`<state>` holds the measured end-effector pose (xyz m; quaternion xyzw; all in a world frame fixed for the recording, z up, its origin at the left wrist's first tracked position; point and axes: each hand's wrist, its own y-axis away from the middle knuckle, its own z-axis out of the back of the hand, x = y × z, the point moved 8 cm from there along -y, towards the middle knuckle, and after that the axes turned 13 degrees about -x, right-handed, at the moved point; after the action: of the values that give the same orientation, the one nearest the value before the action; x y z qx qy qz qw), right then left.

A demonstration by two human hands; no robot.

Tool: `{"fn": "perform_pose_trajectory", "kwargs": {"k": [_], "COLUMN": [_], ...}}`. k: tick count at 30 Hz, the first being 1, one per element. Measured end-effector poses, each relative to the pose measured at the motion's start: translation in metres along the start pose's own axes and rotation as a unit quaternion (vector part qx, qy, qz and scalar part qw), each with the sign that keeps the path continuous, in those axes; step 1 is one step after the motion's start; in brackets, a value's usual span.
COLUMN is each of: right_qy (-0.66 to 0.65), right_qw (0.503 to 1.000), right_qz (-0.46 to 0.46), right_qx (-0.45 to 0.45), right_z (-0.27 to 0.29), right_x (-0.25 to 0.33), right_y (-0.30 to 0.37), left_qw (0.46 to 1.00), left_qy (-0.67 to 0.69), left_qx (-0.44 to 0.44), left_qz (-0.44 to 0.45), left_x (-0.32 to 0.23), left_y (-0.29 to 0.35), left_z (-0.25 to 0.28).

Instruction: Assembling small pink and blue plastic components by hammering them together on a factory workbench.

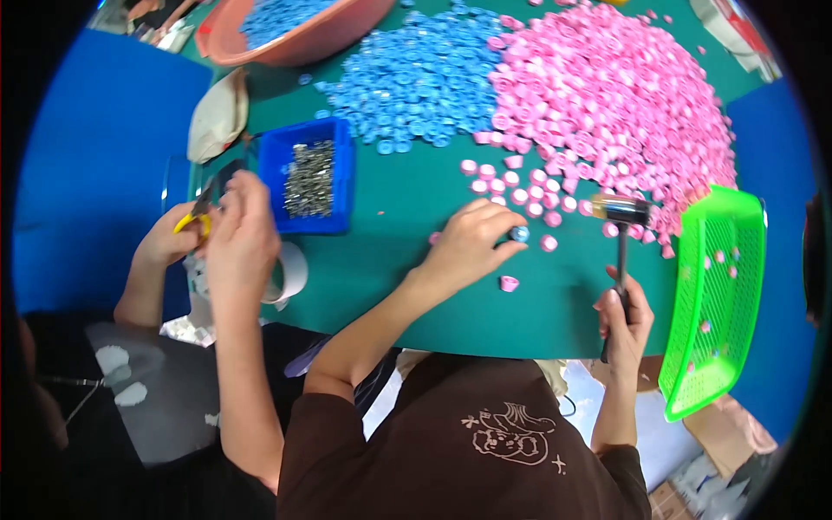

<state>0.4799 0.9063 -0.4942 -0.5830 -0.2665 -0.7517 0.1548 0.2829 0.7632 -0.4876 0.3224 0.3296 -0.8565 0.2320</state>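
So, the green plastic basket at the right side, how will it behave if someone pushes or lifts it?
The green basket is probably light: its walls are thin open mesh and only a few pink caps lie inside. It overhangs the green table edge at a tilt, so a push may tip it off. It looks fairly stiff, perhaps flexing slightly.

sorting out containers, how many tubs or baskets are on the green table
3: a round salmon-pink plastic basin at the far left, a blue rectangular plastic bin of small metal parts, and a bright green mesh plastic basket at the right edge. Others may lie outside view.
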Motion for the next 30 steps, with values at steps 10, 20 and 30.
{"fn": "perform_pose_trajectory", "kwargs": {"k": [10, 20, 30], "right_qy": [0.222, 0.228, 0.213], "right_qw": [0.951, 0.946, 0.929], "right_qz": [0.175, 0.199, 0.287], "right_qx": [0.126, 0.12, 0.1], "right_z": [-0.033, -0.033, -0.031], "right_x": [0.035, 0.048, 0.069], "right_y": [0.011, 0.011, 0.021], "left_qw": [0.998, 0.997, 0.993], "left_qy": [0.031, 0.053, 0.032], "left_qx": [-0.014, -0.014, -0.006], "left_qz": [0.054, 0.048, 0.11], "left_x": [0.012, 0.011, 0.009], "left_y": [0.001, 0.005, -0.005], "left_z": [-0.004, -0.003, 0.019]}}
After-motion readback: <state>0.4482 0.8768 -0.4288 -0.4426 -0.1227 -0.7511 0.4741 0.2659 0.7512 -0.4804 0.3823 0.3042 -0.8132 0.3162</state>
